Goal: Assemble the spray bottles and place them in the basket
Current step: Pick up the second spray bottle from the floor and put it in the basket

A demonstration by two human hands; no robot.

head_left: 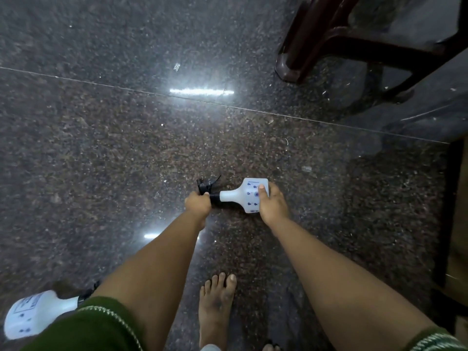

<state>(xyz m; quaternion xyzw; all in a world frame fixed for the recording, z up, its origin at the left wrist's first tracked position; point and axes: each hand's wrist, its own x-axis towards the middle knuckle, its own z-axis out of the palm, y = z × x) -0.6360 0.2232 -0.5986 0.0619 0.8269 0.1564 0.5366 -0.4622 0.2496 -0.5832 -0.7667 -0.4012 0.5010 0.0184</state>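
Head view: white spray bottle held out in front between both hands, above dark granite floor. Long axis runs left-right: black trigger head leftward, base rightward. Left hand curled round trigger head at neck; right hand grips bottle body, thumb on top. Likely screwing head on. Spray bottles: two; second spray bottle lies on floor, lower left. Basket not in view. Dark chair leg upper right.

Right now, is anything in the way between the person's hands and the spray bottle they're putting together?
Nothing visible. The right hand already grips the white bottle, and the left hand grips the black sprayer head at its neck. No basket is in view.
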